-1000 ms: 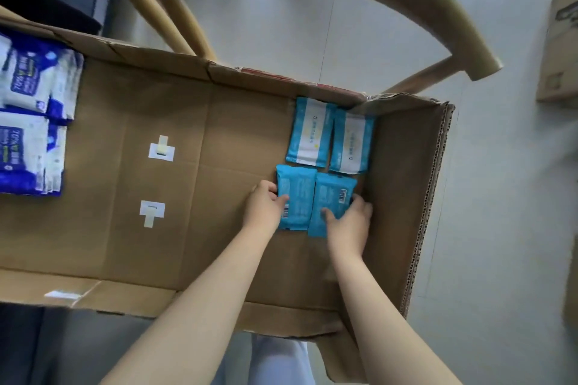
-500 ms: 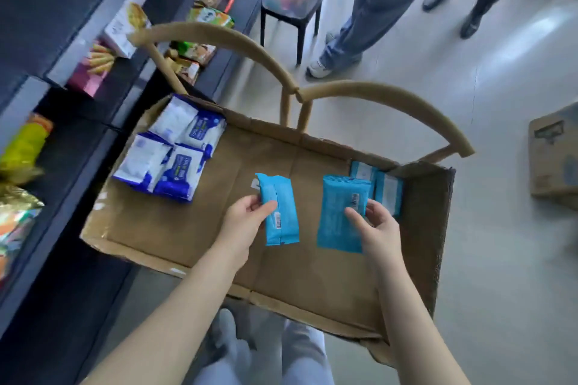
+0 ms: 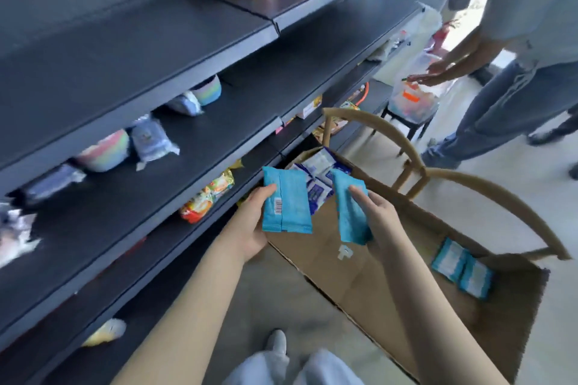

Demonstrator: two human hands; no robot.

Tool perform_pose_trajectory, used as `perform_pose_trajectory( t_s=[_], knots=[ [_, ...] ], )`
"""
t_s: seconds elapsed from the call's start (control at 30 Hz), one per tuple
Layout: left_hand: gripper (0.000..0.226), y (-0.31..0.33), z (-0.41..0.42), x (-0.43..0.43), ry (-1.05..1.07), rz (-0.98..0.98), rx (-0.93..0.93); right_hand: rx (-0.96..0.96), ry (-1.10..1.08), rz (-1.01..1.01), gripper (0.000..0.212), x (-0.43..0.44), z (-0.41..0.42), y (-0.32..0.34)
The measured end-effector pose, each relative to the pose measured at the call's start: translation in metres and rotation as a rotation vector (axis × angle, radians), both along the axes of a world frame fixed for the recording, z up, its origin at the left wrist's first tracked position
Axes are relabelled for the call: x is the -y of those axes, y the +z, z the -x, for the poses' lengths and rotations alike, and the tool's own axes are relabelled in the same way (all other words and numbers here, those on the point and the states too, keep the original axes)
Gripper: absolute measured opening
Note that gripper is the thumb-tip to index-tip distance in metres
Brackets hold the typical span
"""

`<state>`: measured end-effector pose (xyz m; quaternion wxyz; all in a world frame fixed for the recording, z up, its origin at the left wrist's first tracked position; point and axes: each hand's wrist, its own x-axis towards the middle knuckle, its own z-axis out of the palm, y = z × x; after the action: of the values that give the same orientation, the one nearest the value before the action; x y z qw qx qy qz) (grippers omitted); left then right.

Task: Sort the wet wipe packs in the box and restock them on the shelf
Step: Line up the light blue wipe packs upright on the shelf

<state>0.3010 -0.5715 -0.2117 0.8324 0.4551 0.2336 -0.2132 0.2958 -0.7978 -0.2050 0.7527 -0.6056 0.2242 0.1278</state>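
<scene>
– Both hands have come up out of the box since the moment before, each one with a turquoise pack, and the view has turned left, toward the shelf.

– What takes the most room?

– The dark shelf (image 3: 150, 53) fills the left side with several boards. On them lie snack bags (image 3: 206, 197) and some pastel packets, too blurred to read. To the right of it the cardboard box (image 3: 359, 278) sits inside the curved back of a wooden chair (image 3: 500, 194). At the far right a second person (image 3: 516, 40) bends over a clear bag (image 3: 413, 100).

– And where are the wet wipe packs?

– The dark blue packs (image 3: 319, 166) are piled at the far end of the box. Two light blue packs (image 3: 459, 269) lie side by side in its near right corner. The left pack (image 3: 286, 206) is in the air over the left edge of the box, near the shelf, with the barcode toward the camera. The right pack (image 3: 350, 216) hangs tilted above the box floor, apart from the other.

– How do the hands hold them?

– The left hand (image 3: 250, 228) grips its pack from the left side, thumb on the front. The right hand (image 3: 378, 216) has its fingers curled round its pack.
</scene>
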Motion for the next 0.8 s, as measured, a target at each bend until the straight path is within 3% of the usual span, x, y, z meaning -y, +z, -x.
perform_pose_trajectory(
  t_s=[0.3, 0.43, 0.57, 0.67, 0.8],
  knots=[
    [0.039, 0.053, 0.089, -0.056, 0.355, 0.179, 0.090, -0.059, 0.375, -0.261, 0.036, -0.089, 0.026, 0.072],
    [0.053, 0.071, 0.128, -0.093, 0.465, 0.205, 0.147, -0.068, 0.503, -0.478, 0.068, -0.133, 0.048, 0.085],
    [0.057, 0.093, 0.166, -0.141, 0.526, 0.225, 0.229, -0.057, 0.682, -0.482, 0.060, -0.184, 0.062, 0.096],
    [0.057, 0.108, 0.190, -0.184, 0.651, 0.075, 0.194, -0.078, 0.692, -0.500, 0.059, -0.232, 0.072, 0.106],
    [0.050, 0.125, 0.222, -0.245, 0.794, -0.318, 0.131, -0.073, 0.816, -0.588, 0.057, -0.303, 0.091, 0.118]
  ],
)
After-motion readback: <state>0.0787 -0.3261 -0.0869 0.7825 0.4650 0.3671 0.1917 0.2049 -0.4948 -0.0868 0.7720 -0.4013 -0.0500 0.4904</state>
